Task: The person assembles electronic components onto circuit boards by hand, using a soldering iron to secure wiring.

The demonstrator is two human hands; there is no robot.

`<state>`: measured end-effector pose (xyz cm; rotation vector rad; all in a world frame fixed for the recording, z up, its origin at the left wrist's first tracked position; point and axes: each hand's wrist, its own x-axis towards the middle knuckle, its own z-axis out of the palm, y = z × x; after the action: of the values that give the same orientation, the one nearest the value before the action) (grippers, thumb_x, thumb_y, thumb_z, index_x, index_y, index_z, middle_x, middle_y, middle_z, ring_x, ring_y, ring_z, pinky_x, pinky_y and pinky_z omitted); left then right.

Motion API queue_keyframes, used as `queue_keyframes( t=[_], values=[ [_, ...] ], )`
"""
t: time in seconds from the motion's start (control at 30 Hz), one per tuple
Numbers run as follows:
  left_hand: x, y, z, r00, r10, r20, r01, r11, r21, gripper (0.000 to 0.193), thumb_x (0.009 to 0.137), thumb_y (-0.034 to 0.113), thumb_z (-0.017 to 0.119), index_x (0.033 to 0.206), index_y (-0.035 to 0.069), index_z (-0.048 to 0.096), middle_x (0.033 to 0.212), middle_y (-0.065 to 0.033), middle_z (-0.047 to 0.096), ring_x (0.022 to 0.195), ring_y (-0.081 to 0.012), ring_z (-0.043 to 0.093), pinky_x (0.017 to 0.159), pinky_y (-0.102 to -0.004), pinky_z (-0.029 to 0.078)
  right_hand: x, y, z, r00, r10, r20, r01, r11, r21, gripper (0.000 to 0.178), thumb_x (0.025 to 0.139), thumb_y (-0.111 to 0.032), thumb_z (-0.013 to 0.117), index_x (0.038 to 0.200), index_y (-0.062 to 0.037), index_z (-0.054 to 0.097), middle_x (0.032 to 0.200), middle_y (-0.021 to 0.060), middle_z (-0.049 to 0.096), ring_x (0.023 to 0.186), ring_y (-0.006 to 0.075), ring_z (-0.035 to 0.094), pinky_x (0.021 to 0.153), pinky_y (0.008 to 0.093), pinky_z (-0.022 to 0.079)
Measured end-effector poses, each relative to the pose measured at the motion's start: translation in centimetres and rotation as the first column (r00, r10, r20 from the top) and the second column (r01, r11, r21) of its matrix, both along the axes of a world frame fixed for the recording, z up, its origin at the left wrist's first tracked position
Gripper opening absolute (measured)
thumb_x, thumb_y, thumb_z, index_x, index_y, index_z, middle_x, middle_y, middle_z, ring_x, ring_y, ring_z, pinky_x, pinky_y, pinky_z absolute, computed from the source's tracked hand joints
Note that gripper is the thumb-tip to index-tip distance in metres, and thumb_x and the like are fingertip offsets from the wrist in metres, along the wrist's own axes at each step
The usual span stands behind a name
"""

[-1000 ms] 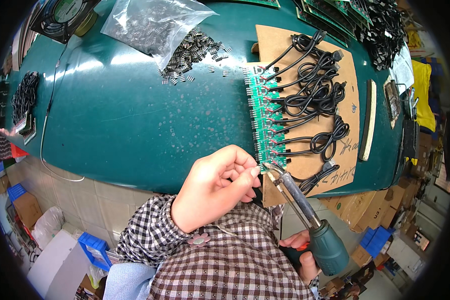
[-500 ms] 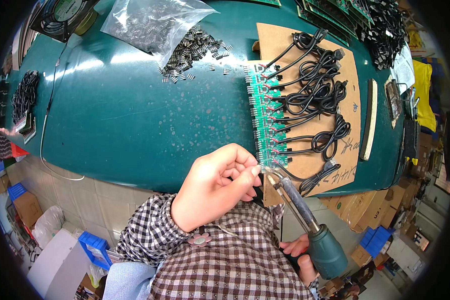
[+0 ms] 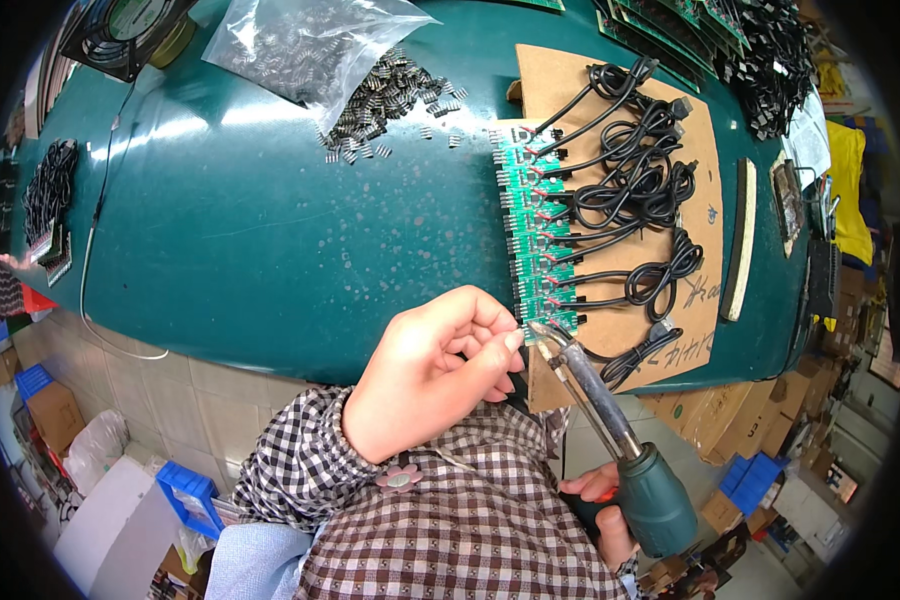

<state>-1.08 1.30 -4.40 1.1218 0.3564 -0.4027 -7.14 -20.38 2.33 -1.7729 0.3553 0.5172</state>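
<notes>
My right hand (image 3: 610,520) grips a soldering iron (image 3: 600,400) by its dark green handle. The iron's tip rests at the near end of a row of small green circuit boards (image 3: 542,230). Beside that tip, my left hand (image 3: 440,365) is closed in a pinch of thumb and forefinger; what sits between them is too small to name. Metal pins stick out along the boards' left side. Coiled black cables (image 3: 635,195) run off to the right, joined to the boards by red wires. Cardboard (image 3: 685,330) lies underneath.
A clear plastic bag (image 3: 290,45) and a heap of small pin parts (image 3: 380,105) lie at the far side of the green table (image 3: 240,260). A fan (image 3: 120,35) stands far left. On the right are a pale strip (image 3: 739,240) and stacked green boards (image 3: 670,35).
The soldering iron's tip has shifted slightly away from me, onto the nearest board. My left hand has barely moved and keeps its pinch.
</notes>
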Motion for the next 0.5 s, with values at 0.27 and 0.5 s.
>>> queue_keyframes(
  t=[0.27,0.5],
  values=[
    [0.1,0.0,0.1,1.0,-0.009,0.004,0.009,1.0,0.009,0.009,0.086,0.006,0.049,0.088,-0.002,0.049,0.076,-0.0079,0.059,0.064,-0.0092,0.059,0.055,-0.0211,0.051,-1.0,-1.3,-1.0,0.999,0.01,0.033,-0.012,0.997,0.075,0.05,0.077,-0.04,0.061,0.094,0.0042,0.045,0.067,0.0069,0.046,0.063,0.0202,0.053,0.07,0.0455,0.051],
    [0.0,0.0,0.0,1.0,-0.003,-0.004,0.003,1.0,0.0,0.01,0.086,0.007,0.05,0.088,-0.003,0.049,0.076,-0.0078,0.059,0.064,-0.0091,0.058,0.056,-0.0211,0.051,-0.9,-1.9,-1.0,0.994,0.108,0.022,-0.11,0.989,0.094,0.046,0.08,-0.037,0.058,0.096,0.0045,0.045,0.068,0.0069,0.046,0.064,0.0199,0.053,0.071,0.0459,0.051]
  ],
)
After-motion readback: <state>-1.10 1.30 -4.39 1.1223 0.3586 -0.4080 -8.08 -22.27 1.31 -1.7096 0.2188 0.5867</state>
